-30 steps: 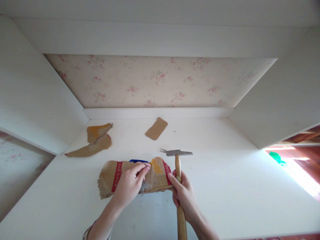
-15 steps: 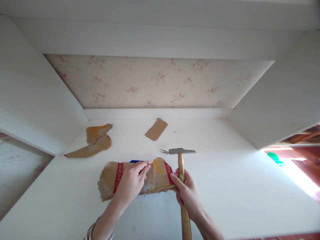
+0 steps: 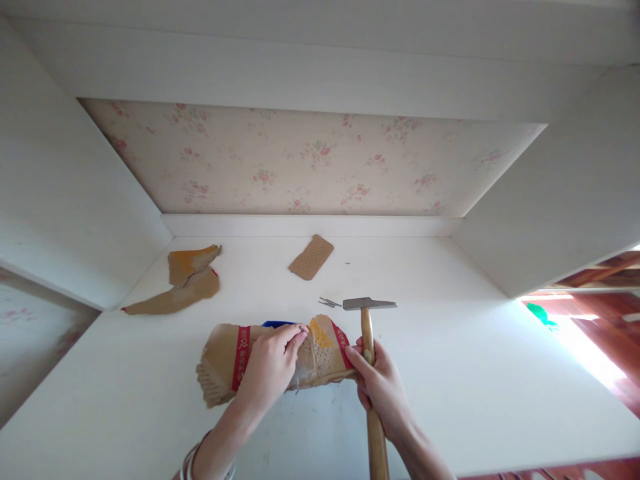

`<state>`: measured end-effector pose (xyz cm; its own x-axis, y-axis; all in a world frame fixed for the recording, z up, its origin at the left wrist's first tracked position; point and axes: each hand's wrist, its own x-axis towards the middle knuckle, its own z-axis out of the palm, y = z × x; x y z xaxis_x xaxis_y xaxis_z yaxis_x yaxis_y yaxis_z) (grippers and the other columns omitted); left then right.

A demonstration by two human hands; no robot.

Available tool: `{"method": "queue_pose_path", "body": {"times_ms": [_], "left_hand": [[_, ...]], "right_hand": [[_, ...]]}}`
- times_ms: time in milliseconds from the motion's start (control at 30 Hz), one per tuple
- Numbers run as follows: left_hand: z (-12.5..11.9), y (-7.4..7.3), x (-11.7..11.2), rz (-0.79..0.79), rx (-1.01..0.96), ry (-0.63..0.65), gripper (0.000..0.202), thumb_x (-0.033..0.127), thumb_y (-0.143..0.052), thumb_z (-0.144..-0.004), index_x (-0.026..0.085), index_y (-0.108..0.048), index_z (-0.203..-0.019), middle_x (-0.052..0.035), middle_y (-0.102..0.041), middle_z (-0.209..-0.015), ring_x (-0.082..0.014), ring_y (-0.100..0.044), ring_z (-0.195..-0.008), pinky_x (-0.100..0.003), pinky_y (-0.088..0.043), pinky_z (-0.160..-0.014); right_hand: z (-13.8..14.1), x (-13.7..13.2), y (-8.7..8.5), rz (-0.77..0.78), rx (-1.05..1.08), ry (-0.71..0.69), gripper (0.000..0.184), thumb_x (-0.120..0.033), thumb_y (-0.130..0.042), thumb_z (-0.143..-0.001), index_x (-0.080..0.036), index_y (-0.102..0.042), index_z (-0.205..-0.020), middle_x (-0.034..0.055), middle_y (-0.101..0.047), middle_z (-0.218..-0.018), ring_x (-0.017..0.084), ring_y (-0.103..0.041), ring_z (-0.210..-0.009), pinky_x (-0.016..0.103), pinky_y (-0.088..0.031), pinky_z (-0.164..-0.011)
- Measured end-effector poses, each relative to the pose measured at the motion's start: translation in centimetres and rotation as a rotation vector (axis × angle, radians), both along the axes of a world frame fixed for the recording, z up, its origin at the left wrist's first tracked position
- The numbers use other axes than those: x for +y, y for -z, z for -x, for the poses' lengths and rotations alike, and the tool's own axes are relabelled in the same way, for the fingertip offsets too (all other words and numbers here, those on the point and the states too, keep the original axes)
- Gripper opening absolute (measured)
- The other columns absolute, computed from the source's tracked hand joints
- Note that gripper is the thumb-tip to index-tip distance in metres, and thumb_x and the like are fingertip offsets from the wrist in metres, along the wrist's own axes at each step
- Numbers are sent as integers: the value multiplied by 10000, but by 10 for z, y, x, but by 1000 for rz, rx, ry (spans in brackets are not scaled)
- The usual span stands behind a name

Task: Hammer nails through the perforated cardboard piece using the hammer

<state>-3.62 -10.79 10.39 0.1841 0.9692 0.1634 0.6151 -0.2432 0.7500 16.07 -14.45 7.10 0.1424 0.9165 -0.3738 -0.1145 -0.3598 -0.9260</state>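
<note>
A torn brown cardboard piece (image 3: 223, 360) with red bands, a yellow patch and many small holes lies on the white shelf (image 3: 450, 347). My left hand (image 3: 270, 367) rests on its middle, fingertips pinched together near the top edge, on something too small to make out. My right hand (image 3: 380, 387) is wrapped round the wooden handle of a hammer (image 3: 369, 320), whose grey metal head points away from me just right of the cardboard. A few small nails (image 3: 327, 302) lie by the hammer head. Something blue (image 3: 277, 324) shows behind the cardboard.
Torn brown cardboard scraps (image 3: 183, 283) lie at the back left, and a small perforated brown strip (image 3: 311, 257) lies near the back wall. Floral wallpaper (image 3: 310, 160) covers the back of the recess. White side panels close in left and right. A wooden floor shows at the right.
The hammer and my right hand have shifted slightly to the right. My left hand stays on the cardboard, fingertips still pinched near its top edge. The view has tilted a little.
</note>
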Motion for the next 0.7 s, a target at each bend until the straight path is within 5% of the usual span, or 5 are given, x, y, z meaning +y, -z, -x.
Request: {"method": "queue_pose_path", "body": {"times_ms": [400,600,700], "left_hand": [[-2,1,-1,-27,38,41,257,271,-458,-976,205,-689,-884,-42,-719,-867,-149,-659,-655,-232,-500,-625],[-4,2,-3,-51,27,41,255,256,-447,-984,213,-666,-861,-31,-673,-924,-148,-658,-784,-247,-496,-733],[-5,2,-3,-42,31,41,262,238,-440,-988,214,-651,-835,-18,-671,-899,-143,-654,-784,-247,-490,-742]], "right_hand": [[-3,1,-6,19,-67,-6,388,-593,-599,-843,-238,-442,-826,-140,-363,-492,21,-267,-290,119,-220,-243],[-11,-4,-32,38,-92,97,467,-708,-531,-815,-248,-462,-848,-117,-359,-537,31,-262,-343,121,-213,-278],[-7,-15,-50,37,-64,25,514,-744,-550,-770,-254,-512,-919,-103,-362,-568,33,-244,-363,130,-181,-293]]}}
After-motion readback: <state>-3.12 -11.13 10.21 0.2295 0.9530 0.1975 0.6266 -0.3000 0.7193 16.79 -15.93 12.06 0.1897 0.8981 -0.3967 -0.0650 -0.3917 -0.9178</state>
